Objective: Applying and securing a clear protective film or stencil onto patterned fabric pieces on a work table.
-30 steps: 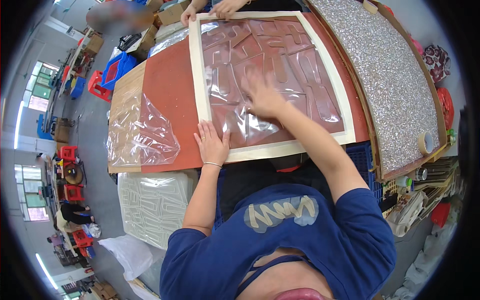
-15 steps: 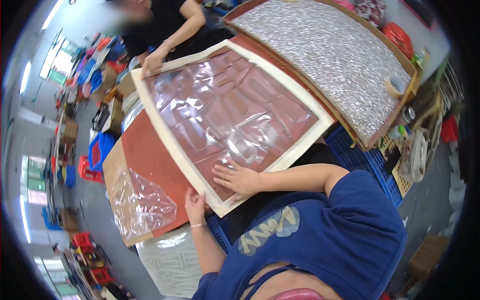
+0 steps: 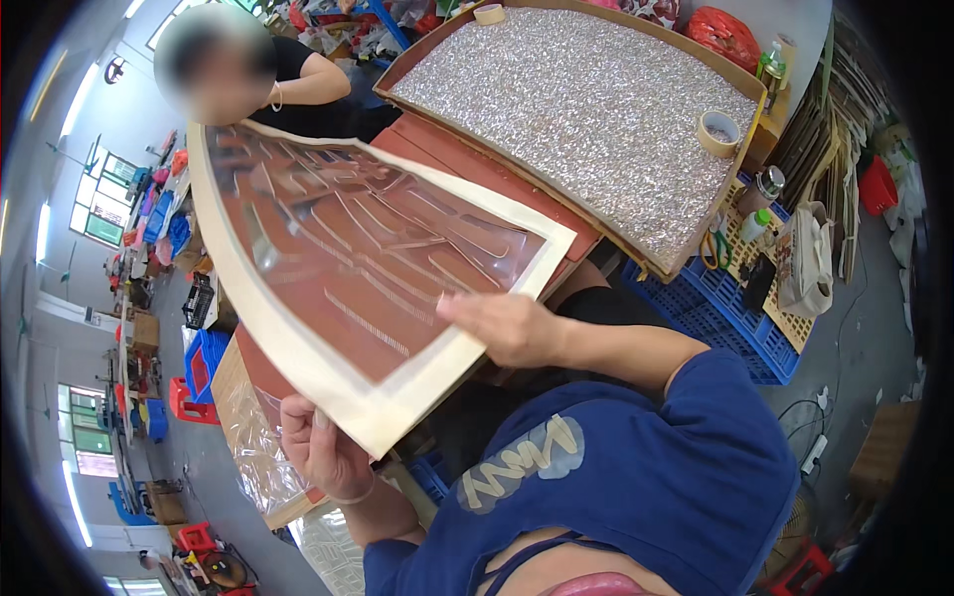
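Note:
A large sheet of clear plastic (image 3: 368, 288) with cut-out-like outlines lies inside a broad cream border (image 3: 298, 363), forming a framed panel. Its near end is raised off the table and bows toward me. My left hand (image 3: 328, 447) pinches the panel's near left edge, thumb on top. Reaching across the near right border, my right hand (image 3: 507, 326) has its fingers stretched out over the plastic, slightly blurred; its thumb cannot be made out. Across the table, another person's arm (image 3: 303, 84) is by the panel's far end, the hand largely hidden.
A shallow brown-edged tray (image 3: 556, 199) of silvery glitter-like material stands at the far right, with tape rolls (image 3: 717, 134) on it. Beneath the panel is a reddish-brown tabletop (image 3: 427, 149). Blue crates (image 3: 720, 333) with a bottle, scissors and a bag sit to my right.
The panel's near end has risen and shifted left with my left hand. My right hand has slid from the plastic toward the border. The view has tilted up, showing more of the other person.

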`<control>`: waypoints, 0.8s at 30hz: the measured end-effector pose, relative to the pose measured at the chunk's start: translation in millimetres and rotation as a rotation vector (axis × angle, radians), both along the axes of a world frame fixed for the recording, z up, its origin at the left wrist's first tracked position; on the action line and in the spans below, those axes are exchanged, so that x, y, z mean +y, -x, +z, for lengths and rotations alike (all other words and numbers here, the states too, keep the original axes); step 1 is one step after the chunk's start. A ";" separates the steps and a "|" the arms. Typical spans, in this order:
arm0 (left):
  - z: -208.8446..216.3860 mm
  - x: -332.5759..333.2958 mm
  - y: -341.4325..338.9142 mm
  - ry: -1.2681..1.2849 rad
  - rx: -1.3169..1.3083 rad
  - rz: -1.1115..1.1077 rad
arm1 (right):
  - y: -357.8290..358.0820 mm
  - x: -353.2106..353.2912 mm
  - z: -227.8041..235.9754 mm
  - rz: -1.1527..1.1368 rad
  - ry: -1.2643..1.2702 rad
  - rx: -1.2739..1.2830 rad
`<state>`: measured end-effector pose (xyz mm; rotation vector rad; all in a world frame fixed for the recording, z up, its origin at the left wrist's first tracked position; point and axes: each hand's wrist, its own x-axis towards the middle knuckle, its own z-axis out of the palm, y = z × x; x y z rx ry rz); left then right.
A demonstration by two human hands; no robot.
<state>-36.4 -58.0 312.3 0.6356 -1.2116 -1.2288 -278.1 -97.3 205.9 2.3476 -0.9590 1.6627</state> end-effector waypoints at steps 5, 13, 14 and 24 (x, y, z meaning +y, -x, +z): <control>-17.2 -42.2 89.9 -0.046 -0.284 -0.181 | 123.2 -25.0 40.3 -0.469 -0.503 -0.336; -126.9 -125.3 200.0 0.256 -0.806 -0.303 | 371.5 -133.1 -31.7 -0.382 -0.599 -1.050; -134.2 -136.6 214.2 0.433 -0.853 -0.289 | 387.9 -141.5 -45.5 -0.384 -0.596 -1.048; -189.2 -224.3 350.6 0.784 -1.179 -0.482 | 506.2 -164.7 -118.7 -1.117 -0.705 -0.431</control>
